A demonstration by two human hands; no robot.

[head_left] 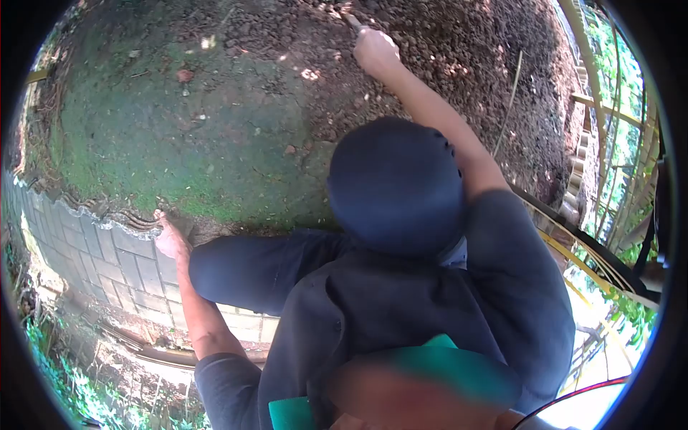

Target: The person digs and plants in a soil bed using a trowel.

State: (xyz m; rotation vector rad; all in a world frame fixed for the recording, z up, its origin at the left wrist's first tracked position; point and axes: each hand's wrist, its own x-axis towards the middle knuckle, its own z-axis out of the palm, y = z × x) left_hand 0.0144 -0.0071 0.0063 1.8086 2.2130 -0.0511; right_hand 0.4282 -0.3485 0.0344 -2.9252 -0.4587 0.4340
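My right hand (376,54) reaches to the top of the view and is closed round the pale handle of a thin tool (352,21). Its far end meets loose brown soil (430,36) and is too small to make out. At the left, my left hand (170,238) is low at the border between the mossy ground (244,143) and the paving, with its fingers drawn together. Whether they hold anything is hidden. Between my arms are dark-clothed legs and a rounded dark shape (398,186), seemingly a bent knee.
Grey paving blocks (115,261) run along the lower left, beside a ragged raised edge (107,215). A thin stick (510,100) rises from the soil on the right. Poles, a yellow strip (566,254) and green plants (623,93) line the right side.
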